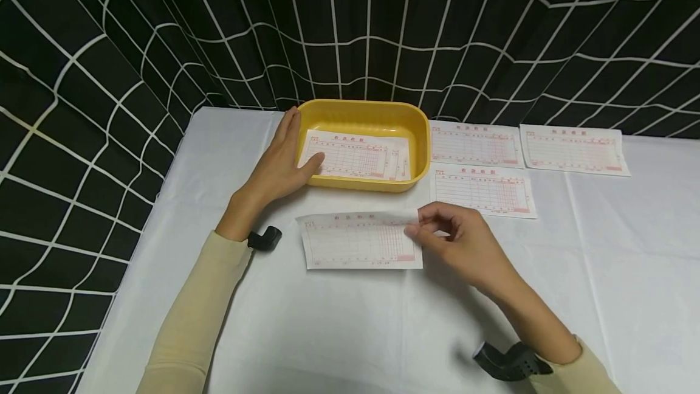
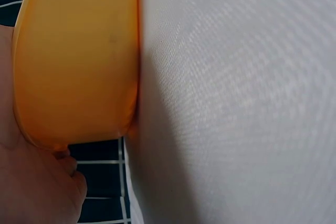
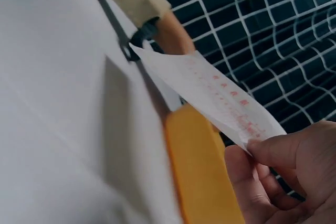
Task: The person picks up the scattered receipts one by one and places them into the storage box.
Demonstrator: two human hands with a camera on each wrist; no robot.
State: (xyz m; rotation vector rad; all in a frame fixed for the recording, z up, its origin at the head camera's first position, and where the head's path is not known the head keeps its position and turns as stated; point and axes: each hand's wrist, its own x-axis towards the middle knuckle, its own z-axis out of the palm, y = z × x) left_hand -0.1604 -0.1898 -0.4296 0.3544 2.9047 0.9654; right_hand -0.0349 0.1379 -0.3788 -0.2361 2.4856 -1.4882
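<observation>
My right hand (image 1: 465,242) pinches a white receipt slip with red print (image 1: 361,242) by its right edge, between thumb and fingers. The slip is held up in front of the yellow plastic basin (image 1: 366,186), and in the right wrist view the paper (image 3: 210,87) bows slightly over the cloth. My left hand (image 1: 279,163) holds the basin's left end, its thumb over the front rim and its fingers along the outside. Inside the basin lie several overlapping receipt slips (image 1: 347,155). The left wrist view shows the basin's outer wall (image 2: 79,66) beside that hand.
To the basin's right, three more receipt slips lie on the white tablecloth (image 1: 339,333): one at the back (image 1: 476,143), one in front of it (image 1: 483,190), and one farther right (image 1: 574,149). A black cloth with a white grid (image 1: 383,29) hangs behind and at the left.
</observation>
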